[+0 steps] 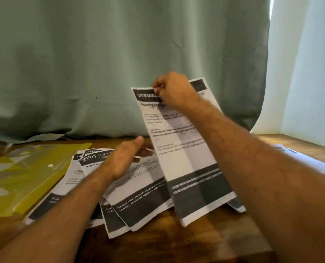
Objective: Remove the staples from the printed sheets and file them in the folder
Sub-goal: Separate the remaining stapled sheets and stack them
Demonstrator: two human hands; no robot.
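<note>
My right hand (174,90) pinches the top edge of a printed sheet (184,149) headed "DRESSING" and holds it upright above the table. Its lower edge hangs over a loose pile of printed sheets (139,194) lying on the wooden table. My left hand (124,158) hovers over that pile with fingers straight, just left of the raised sheet. A yellow translucent folder (23,177) lies flat at the left, its edge under the pile's leftmost sheet. No staple or staple remover can be made out.
A grey-green curtain (101,63) hangs right behind the wooden table (158,243). More white sheets (307,162) lie at the right beyond my right forearm. The table's front edge runs near the bottom right.
</note>
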